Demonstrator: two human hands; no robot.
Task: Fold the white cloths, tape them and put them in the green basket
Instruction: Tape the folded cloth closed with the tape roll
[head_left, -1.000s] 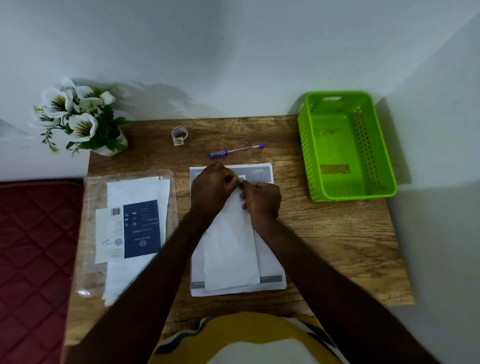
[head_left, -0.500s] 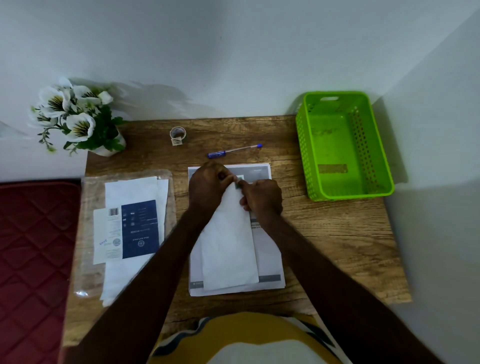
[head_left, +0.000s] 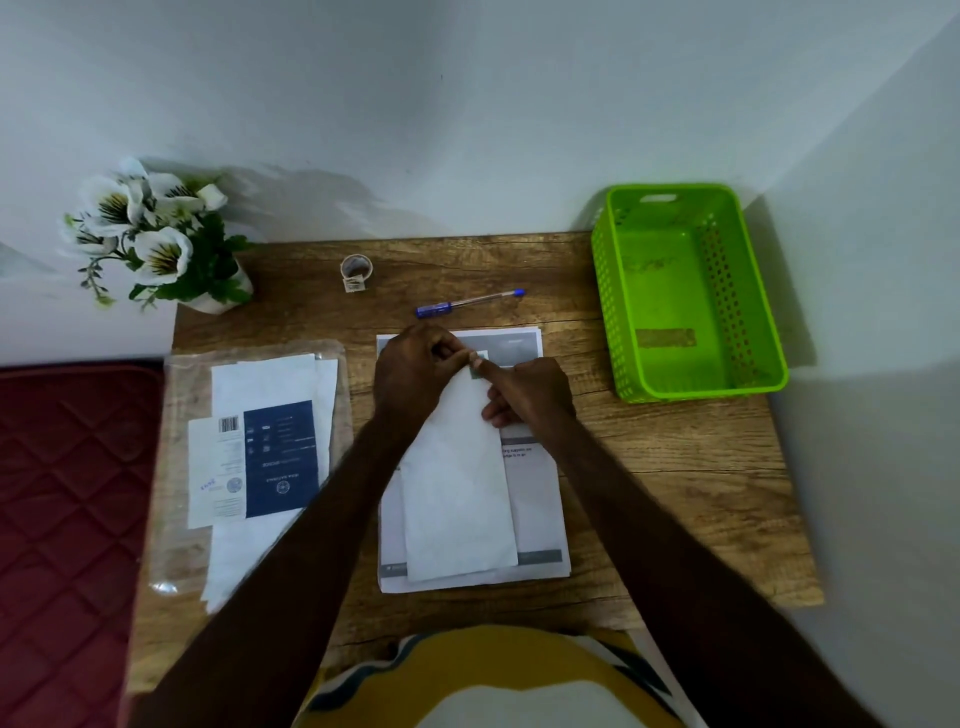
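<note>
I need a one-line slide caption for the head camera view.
Both hands, left hand and right hand, work at the top edge of a folded white cloth; green basket alongside.

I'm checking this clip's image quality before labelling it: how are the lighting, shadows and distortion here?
Head view: soft, dim light with no glare; the flowers cast a blurred shadow on the wall, and the basket shades the wall to its right. Wide-angle bending curves the table edges. The hands at the cloth are dark, with finger detail hard to read.
</note>
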